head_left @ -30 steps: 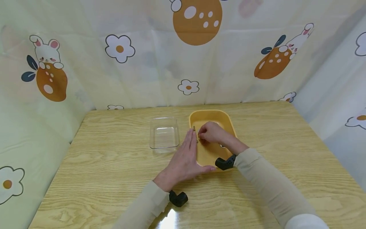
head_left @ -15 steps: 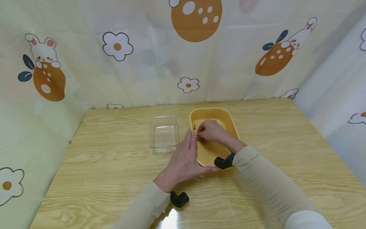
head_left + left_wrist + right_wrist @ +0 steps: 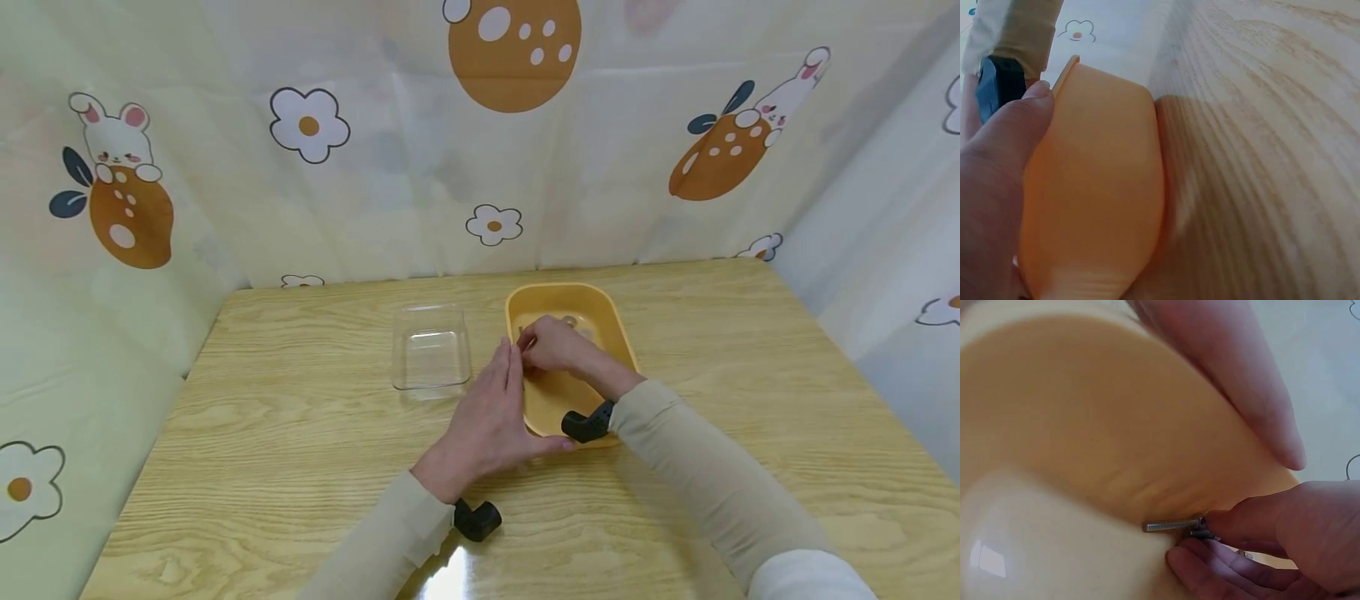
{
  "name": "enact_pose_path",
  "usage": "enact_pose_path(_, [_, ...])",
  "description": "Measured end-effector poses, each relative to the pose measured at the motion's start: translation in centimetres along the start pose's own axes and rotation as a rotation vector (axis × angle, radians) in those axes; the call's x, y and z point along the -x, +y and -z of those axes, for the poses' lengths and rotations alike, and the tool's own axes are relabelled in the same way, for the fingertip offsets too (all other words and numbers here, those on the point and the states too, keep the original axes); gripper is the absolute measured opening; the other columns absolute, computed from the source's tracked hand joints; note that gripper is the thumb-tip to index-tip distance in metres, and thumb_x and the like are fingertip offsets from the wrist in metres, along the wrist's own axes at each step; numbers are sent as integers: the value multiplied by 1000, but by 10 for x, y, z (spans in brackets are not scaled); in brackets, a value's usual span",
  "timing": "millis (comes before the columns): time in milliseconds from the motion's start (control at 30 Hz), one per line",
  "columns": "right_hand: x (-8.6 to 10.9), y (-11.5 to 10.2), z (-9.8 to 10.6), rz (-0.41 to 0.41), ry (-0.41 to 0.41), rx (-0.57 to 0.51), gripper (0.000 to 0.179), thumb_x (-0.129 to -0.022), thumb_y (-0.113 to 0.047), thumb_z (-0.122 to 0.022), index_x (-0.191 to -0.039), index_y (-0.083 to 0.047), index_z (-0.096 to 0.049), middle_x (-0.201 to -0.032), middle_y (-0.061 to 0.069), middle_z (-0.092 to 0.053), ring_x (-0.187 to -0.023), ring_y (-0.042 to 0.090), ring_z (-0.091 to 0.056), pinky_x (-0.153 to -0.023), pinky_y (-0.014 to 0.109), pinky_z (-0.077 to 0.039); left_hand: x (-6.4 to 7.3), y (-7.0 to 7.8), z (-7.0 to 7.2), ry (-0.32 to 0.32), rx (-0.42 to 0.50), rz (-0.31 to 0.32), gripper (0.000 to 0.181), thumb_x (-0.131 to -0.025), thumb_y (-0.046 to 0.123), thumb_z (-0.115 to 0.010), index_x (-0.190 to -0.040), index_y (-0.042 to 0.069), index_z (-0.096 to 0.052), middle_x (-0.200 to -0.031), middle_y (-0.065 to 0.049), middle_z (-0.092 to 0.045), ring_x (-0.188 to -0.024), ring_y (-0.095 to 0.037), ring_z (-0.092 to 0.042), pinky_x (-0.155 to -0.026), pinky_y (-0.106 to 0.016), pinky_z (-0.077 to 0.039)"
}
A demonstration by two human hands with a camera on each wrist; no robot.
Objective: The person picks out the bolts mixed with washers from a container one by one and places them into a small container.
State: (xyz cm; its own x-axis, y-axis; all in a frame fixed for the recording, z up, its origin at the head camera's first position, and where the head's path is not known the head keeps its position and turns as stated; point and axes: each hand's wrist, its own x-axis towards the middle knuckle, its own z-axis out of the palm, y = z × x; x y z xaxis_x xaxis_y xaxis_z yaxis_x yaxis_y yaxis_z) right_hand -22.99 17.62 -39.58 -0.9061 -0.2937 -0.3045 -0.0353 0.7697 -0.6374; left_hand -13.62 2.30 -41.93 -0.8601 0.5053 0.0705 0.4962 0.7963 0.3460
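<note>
A yellow-orange plastic bin (image 3: 551, 404) stands on the table. My left hand (image 3: 483, 421) lies along its outside, straight fingers against the left wall and thumb stretched along the near rim. In the left wrist view the thumb (image 3: 1022, 119) rests at the rim. My right hand (image 3: 555, 343) reaches into the bin by the left wall, fingers curled. In the right wrist view, its thumb and fingers pinch at a threaded metal screw (image 3: 1172, 525), with a second small metal piece (image 3: 1202, 534) between the fingertips. The fingers partly hide both.
Left of the bin stands a clear square plastic container (image 3: 431, 350). Small round pieces (image 3: 570, 321) lie at the bin's far end. A patterned curtain (image 3: 390, 167) hangs behind the wooden table (image 3: 285, 433). Black wrist mounts (image 3: 588, 423) sit below both sleeves.
The bin has shifted slightly right, with my left hand staying against it. My right fingers have come down over the screw by the left wall, covering most of it in the head view.
</note>
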Motion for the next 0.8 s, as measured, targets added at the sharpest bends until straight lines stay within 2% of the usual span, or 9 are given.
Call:
enact_pose_path(167, [-1, 4, -1, -27, -8, -65, 16, -90, -9, -68, -101, 2, -74, -82, 9, -74, -69, 14, -67, -67, 25, -57, 0, 5, 6, -31, -78, 21, 136, -71, 93, -46, -158, -2, -3, -166, -20, -5, -155, -29, -10, -124, -42, -23])
enact_pose_path(300, [-2, 5, -2, -43, -8, -48, 13, -90, -10, -69, -97, 0, -75, -81, 7, -73, -70, 14, -63, -66, 22, -52, 0, 6, 8, -57, -164, 35, 134, -72, 95, -40, -158, -2, -4, -167, -19, -5, -155, -29, -7, -125, -43, -19])
enact_pose_path(467, [-2, 4, -2, -17, 16, 86, 11, -87, -14, -72, -91, -4, -74, -82, 6, -70, -73, 16, -60, -68, 23, -48, 0, 7, 9, -70, -221, 42, 133, -72, 96, -37, -158, 0, -4, -167, -18, -5, -156, -28, -4, -126, -45, -15])
enact_pose_path(600, [0, 1, 0, 6, 24, 220, 13, -86, -17, -72, -82, -5, -73, -72, 3, -68, -64, 14, -58, -60, 22, -45, -1, 7, 9, -72, -226, 46, 133, -72, 96, -38, -158, 1, -5, -167, -17, -5, -156, -28, -3, -127, -44, -13])
enact_pose_path(700, [1, 1, 1, 12, 15, 259, 15, -86, -16, -69, -76, -5, -71, -63, 2, -66, -56, 11, -57, -53, 20, -43, -1, 7, 9, -72, -231, 49, 133, -71, 96, -38, -159, 1, -5, -167, -16, -5, -156, -27, -3, -127, -43, -13])
enact_pose_path(800, [1, 1, 1, 15, 4, 279, 16, -87, -16, -67, -76, -6, -72, -60, 1, -65, -54, 10, -56, -52, 20, -43, -1, 6, 9, -76, -226, 48, 134, -71, 96, -39, -159, 2, -4, -167, -16, -4, -156, -27, -3, -127, -43, -13])
